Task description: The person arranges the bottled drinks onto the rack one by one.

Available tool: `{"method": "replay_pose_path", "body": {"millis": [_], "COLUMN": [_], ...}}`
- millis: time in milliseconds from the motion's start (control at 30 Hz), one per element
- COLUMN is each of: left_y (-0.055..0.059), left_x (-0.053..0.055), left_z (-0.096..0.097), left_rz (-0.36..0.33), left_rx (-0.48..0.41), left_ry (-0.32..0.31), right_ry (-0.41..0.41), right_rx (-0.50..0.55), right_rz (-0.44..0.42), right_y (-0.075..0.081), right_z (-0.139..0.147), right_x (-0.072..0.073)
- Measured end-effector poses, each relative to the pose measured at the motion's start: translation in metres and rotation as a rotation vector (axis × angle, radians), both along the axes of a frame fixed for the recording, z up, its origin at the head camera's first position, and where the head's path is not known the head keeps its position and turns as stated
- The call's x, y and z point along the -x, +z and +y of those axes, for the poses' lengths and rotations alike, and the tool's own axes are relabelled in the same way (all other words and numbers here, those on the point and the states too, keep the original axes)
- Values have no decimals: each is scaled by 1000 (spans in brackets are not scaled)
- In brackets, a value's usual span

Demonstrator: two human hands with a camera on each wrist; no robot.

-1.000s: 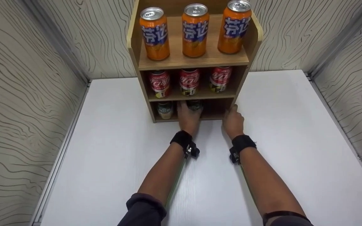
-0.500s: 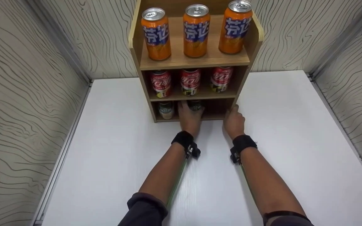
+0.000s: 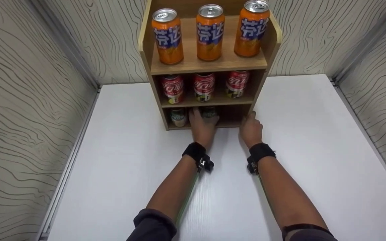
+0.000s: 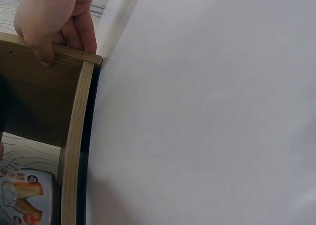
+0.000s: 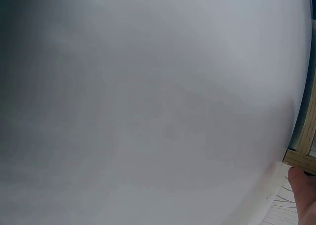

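In the head view, my left hand [image 3: 203,129] reaches into the bottom compartment of a small wooden shelf rack [image 3: 209,68]. It holds a dark-topped drink can [image 3: 209,111], fingers on its left and thumb on its right; the palm hides most of it. My right hand [image 3: 251,130] grips the rack's right side panel near its base. The left wrist view shows this right hand [image 4: 54,17] with its thumb inside the panel and fingers outside, and part of a pale can [image 4: 24,195]. In the right wrist view, only part of the right hand [image 5: 303,198] shows at the corner.
Another green-and-cream can [image 3: 179,117] stands at the left of the bottom shelf. Three red cans [image 3: 204,87] occupy the middle shelf and three orange cans [image 3: 210,36] the top one. The rack stands on a white table [image 3: 122,150] between patterned walls [image 3: 112,43].
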State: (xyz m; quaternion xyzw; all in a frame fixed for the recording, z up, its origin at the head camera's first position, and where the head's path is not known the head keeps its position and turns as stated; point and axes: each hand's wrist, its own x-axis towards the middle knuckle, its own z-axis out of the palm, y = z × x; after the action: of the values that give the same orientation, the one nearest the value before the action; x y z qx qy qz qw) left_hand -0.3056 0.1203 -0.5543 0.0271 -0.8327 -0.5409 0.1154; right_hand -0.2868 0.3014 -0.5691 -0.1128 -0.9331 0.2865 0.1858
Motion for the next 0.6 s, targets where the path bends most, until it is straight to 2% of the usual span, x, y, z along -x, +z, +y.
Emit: {"method": "replay_pose_path", "body": {"millis": [267, 400, 600], "left_y": [-3, -2, -1], "left_x": [-19, -31, -45], "left_z": [-11, -19, -32], "left_rz": [140, 183, 255], "left_rx": [7, 10, -16], "left_ry": [-35, -59, -56], "right_ry": [9, 11, 11], "right_rx": [3, 7, 7], "right_rz": [-6, -9, 31], "right_y": [2, 1, -2], "right_z": [1, 0, 2], "right_x": [1, 0, 0]}}
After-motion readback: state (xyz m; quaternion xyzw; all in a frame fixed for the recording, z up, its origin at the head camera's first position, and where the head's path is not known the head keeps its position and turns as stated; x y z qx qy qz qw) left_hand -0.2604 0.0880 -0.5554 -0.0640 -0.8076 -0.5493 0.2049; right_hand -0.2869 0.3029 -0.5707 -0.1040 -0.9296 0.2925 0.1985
